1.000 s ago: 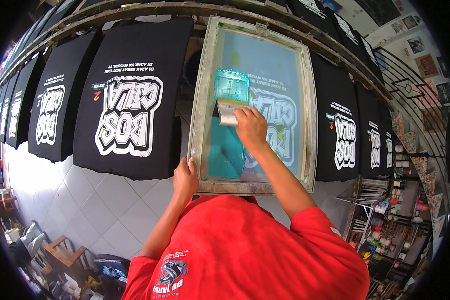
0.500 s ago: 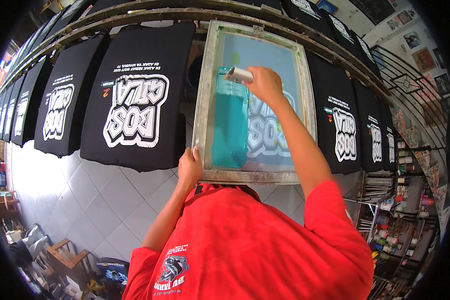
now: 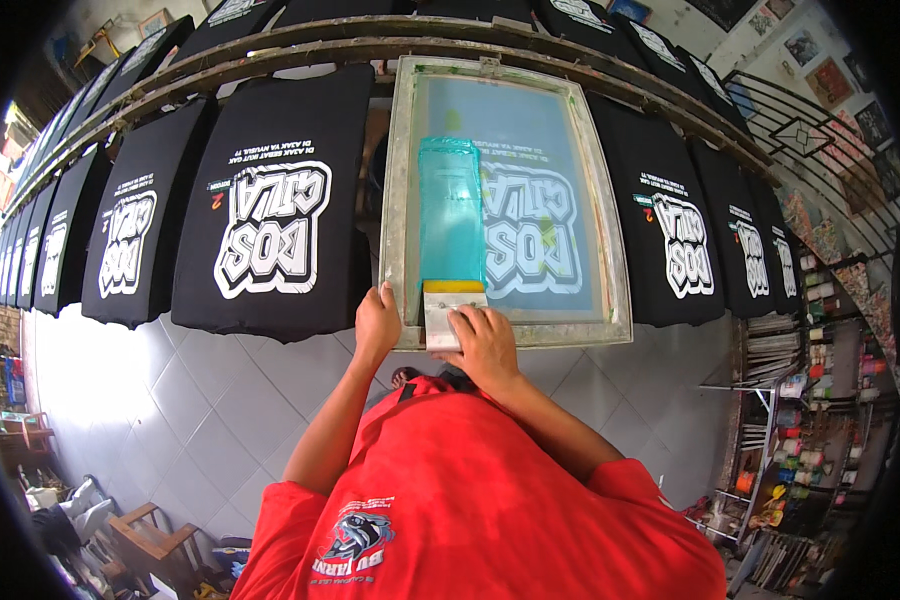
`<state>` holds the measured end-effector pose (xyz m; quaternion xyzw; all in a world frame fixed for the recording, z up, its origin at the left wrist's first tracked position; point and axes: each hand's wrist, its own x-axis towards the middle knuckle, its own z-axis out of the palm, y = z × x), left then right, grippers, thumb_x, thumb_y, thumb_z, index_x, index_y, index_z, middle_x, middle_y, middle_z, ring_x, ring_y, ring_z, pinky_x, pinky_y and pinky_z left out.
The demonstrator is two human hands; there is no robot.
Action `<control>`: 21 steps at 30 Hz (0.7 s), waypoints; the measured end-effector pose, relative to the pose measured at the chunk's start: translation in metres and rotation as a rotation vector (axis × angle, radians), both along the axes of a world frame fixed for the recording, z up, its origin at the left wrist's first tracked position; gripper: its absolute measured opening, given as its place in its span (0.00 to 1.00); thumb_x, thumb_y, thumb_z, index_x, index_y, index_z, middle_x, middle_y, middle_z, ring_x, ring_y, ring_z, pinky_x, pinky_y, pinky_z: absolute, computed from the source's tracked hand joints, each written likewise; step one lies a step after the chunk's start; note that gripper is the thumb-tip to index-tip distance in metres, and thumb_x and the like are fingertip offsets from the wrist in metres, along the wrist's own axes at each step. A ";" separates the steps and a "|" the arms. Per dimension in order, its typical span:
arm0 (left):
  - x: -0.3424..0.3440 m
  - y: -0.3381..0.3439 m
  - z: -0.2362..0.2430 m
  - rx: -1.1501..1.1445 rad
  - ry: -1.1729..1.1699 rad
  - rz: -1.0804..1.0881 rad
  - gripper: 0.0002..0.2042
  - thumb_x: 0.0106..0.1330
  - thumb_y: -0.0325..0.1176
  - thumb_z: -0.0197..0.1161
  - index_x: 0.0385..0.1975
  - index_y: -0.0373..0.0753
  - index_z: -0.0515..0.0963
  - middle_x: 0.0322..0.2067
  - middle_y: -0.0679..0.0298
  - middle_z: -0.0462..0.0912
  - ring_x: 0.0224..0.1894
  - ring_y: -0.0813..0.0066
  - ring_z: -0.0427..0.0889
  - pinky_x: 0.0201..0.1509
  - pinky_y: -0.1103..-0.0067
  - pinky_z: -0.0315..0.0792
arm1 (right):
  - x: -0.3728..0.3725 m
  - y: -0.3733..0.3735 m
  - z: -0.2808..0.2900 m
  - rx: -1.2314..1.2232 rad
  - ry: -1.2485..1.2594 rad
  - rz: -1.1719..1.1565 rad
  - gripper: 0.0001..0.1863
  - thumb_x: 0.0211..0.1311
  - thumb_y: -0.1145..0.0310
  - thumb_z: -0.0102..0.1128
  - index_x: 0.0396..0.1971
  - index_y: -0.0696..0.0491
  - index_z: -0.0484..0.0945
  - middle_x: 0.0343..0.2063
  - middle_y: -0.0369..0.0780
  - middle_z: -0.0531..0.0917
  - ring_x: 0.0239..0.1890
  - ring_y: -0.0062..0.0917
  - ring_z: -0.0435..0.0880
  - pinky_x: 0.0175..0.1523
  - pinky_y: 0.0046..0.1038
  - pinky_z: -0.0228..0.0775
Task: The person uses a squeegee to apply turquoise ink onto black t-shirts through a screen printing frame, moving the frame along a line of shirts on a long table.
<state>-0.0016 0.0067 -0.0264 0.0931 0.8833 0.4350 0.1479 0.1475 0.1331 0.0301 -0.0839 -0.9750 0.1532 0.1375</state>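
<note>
A screen-printing frame [image 3: 615, 250] with a pale mesh lies over a black shirt, whose white lettering shows through. My left hand [image 3: 377, 325] is closed on the frame's near left corner. In my right hand [image 3: 485, 345] is a squeegee [image 3: 452, 325] with a silver-grey holder and a yellow blade, its fingers pressed on the holder. The squeegee rests at the near end of a strip of teal ink [image 3: 450, 215], which runs along the left side of the mesh. A thicker band of ink lies at the strip's far end.
Black shirts with white lettering [image 3: 275, 200] line up on both sides of the frame. Wooden rails [image 3: 300, 42] run behind them, with more shirts beyond. Tiled floor [image 3: 220, 400] shows below. Shelves with jars [image 3: 795, 440] stand at right, a wooden stool [image 3: 155, 530] at lower left.
My right hand has drawn the squeegee from the far end of the ink strip to the near edge of the frame. The teal layer looks thinner and lighter. My left hand stays on the frame.
</note>
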 end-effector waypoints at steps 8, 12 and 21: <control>-0.003 -0.009 -0.019 -0.011 0.013 -0.004 0.23 0.73 0.46 0.43 0.32 0.28 0.74 0.31 0.38 0.78 0.39 0.36 0.76 0.42 0.55 0.68 | 0.066 0.109 0.005 -0.002 0.338 -0.737 0.33 0.58 0.51 0.62 0.55 0.62 0.70 0.53 0.57 0.73 0.58 0.50 0.69 0.63 0.45 0.58; -0.004 -0.005 -0.007 0.040 -0.040 -0.021 0.24 0.73 0.47 0.44 0.30 0.29 0.73 0.29 0.39 0.77 0.37 0.37 0.76 0.41 0.57 0.68 | 0.156 0.236 -0.038 -0.464 -0.148 -1.007 0.32 0.66 0.45 0.49 0.44 0.66 0.76 0.43 0.57 0.80 0.46 0.49 0.78 0.52 0.41 0.67; -0.043 -0.070 0.042 -0.004 -0.054 -0.037 0.24 0.72 0.47 0.45 0.26 0.29 0.71 0.27 0.39 0.75 0.35 0.38 0.75 0.40 0.58 0.67 | 0.129 0.160 -0.022 -0.375 0.045 -1.084 0.35 0.71 0.47 0.38 0.27 0.67 0.78 0.23 0.55 0.80 0.28 0.51 0.78 0.36 0.45 0.65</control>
